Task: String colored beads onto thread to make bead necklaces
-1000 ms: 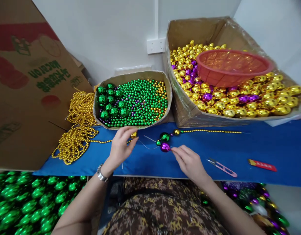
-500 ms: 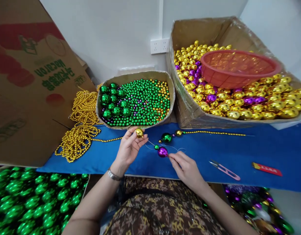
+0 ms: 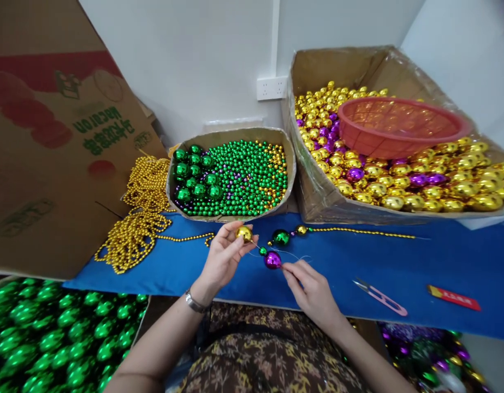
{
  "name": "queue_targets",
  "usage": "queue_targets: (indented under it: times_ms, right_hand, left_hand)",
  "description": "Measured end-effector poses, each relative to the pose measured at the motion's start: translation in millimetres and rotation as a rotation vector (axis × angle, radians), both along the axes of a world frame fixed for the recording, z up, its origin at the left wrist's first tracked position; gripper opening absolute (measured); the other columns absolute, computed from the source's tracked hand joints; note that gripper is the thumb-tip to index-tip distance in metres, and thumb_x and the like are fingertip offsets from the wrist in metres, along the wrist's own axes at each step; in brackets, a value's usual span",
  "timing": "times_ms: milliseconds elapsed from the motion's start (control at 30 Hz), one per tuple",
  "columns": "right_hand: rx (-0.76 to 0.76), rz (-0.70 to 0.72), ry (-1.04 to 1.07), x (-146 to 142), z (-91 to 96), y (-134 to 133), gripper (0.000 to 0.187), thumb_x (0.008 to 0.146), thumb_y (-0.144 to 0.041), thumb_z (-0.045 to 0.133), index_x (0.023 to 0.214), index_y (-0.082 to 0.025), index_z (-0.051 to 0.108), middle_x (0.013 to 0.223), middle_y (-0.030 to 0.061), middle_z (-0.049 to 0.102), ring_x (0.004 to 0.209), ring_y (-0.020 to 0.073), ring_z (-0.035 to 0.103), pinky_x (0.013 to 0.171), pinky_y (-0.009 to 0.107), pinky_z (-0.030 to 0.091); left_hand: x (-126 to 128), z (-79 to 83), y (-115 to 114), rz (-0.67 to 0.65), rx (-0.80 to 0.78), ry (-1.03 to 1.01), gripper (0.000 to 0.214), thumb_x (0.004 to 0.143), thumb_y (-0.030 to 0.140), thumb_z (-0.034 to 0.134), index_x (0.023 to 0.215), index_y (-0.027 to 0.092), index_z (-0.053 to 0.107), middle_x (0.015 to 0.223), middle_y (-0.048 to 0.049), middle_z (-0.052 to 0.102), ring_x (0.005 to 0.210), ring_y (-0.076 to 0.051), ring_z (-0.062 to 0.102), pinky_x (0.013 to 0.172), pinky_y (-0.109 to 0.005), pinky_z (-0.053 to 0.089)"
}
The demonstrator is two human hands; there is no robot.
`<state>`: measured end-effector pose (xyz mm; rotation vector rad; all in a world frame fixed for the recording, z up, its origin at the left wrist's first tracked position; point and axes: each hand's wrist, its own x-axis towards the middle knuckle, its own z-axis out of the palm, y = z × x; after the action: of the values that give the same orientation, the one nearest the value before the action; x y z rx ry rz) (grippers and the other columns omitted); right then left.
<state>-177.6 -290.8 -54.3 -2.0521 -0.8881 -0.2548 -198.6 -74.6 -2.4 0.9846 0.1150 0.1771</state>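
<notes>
My left hand [image 3: 223, 256] pinches a large gold bead [image 3: 244, 233] between thumb and fingertips, just above the blue table [image 3: 399, 256]. My right hand [image 3: 309, 286] pinches a thin thread right beside a purple bead [image 3: 272, 260]. A small green bead sits on the thread between the gold and purple beads. Just behind lie a large green bead [image 3: 280, 237], a gold bead and a thin gold bead strand [image 3: 358, 232] running right.
A cardboard tray of green beads [image 3: 231, 174] stands behind my hands. A big box of gold and purple beads [image 3: 399, 164] holds a red basket [image 3: 395, 123]. Gold strands [image 3: 141, 218] pile at left. Snips [image 3: 380, 297] and a red lighter [image 3: 454, 298] lie at right.
My left hand picked up the gold bead from in front of the tray and brought it toward the purple bead. The right hand stayed at the thread. The camera tilted slightly.
</notes>
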Motion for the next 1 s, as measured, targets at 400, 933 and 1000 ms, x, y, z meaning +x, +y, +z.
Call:
queue_targets:
  times_ms: [400, 933, 1000]
  right_hand:
    - [0.078, 0.005, 0.071, -3.7, 5.3, 1.4, 0.016, 0.096, -0.024, 0.048, 0.098, -0.022, 0.064, 0.078, 0.0032, 0.064, 0.069, 0.0156, 0.062, 0.064, 0.027, 0.050]
    - [0.069, -0.049, 0.314, -3.6, -19.2, 5.9, 0.021, 0.094, -0.030, 0.051, 0.111, -0.021, 0.059, 0.086, 0.0039, 0.071, 0.075, 0.0174, 0.069, 0.067, 0.026, 0.054]
    - [0.084, -0.056, 0.347, -4.4, -22.9, 7.5, 0.022, 0.093, -0.030, 0.050, 0.112, -0.020, 0.058, 0.084, 0.0036, 0.071, 0.074, 0.0169, 0.069, 0.067, 0.026, 0.054]
  left_hand:
    - [-6.1, 0.1, -5.5, -0.039, 0.023, 0.015, 0.034, 0.077, 0.023, 0.076, 0.108, 0.020, 0.064, 0.117, -0.0094, 0.067, 0.092, -0.019, 0.068, 0.082, -0.033, 0.056]
    - [-8.6, -18.2, -9.2, -0.021, 0.292, 0.049, 0.033, 0.084, 0.035, 0.068, 0.113, 0.018, 0.069, 0.104, -0.0100, 0.071, 0.088, -0.018, 0.065, 0.082, -0.029, 0.052]
    - [-7.6, -24.0, -9.0, 0.010, 0.297, 0.095, 0.034, 0.085, 0.039, 0.067, 0.111, 0.017, 0.071, 0.098, -0.0092, 0.071, 0.085, -0.017, 0.065, 0.079, -0.028, 0.052]
